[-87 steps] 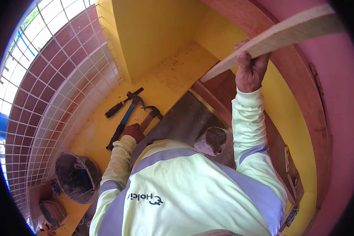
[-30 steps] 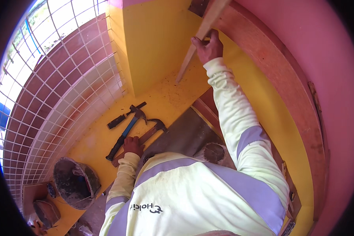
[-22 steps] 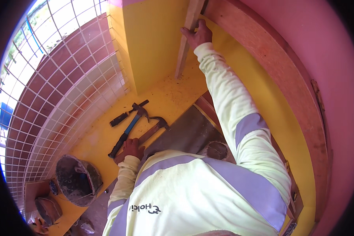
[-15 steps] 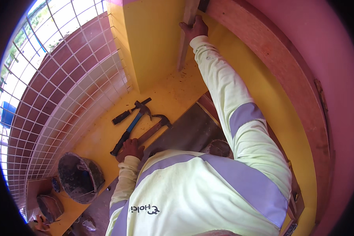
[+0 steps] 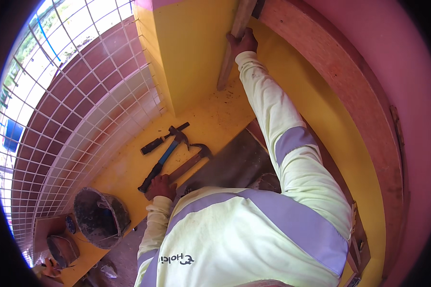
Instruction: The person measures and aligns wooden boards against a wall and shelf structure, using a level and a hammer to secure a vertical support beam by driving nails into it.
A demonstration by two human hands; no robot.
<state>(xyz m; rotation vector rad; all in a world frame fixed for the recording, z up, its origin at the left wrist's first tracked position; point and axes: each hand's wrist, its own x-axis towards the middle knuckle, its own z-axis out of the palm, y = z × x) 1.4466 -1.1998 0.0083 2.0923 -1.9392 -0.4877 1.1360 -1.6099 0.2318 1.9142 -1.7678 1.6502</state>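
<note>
My right hand [image 5: 244, 42] reaches far out and is closed around a long wooden strip [image 5: 227, 67], which stands against the yellow wall. On the yellow ledge, my left hand [image 5: 160, 187] is closed at the handle end of a wooden-handled claw hammer [image 5: 189, 161]. Its fingers partly hide that end. Right beside it lies a claw hammer with a blue and black handle [image 5: 165, 154]. Beyond its head is a black-handled tool, perhaps a chisel [image 5: 153, 144], partly covered by that head.
White wire mesh [image 5: 81, 71] closes the left side. A dirty bucket [image 5: 100, 217] and a smaller container [image 5: 63, 249] stand on the ledge [image 5: 129, 165] at lower left. A dark sheet [image 5: 234, 160] lies before my chest. A curved wooden board [image 5: 340, 71] runs along the right.
The whole view has shifted slightly, moving the scene a little down and right in the picture. Both hands keep their holds, with no clear movement of the strip or the hammers.
</note>
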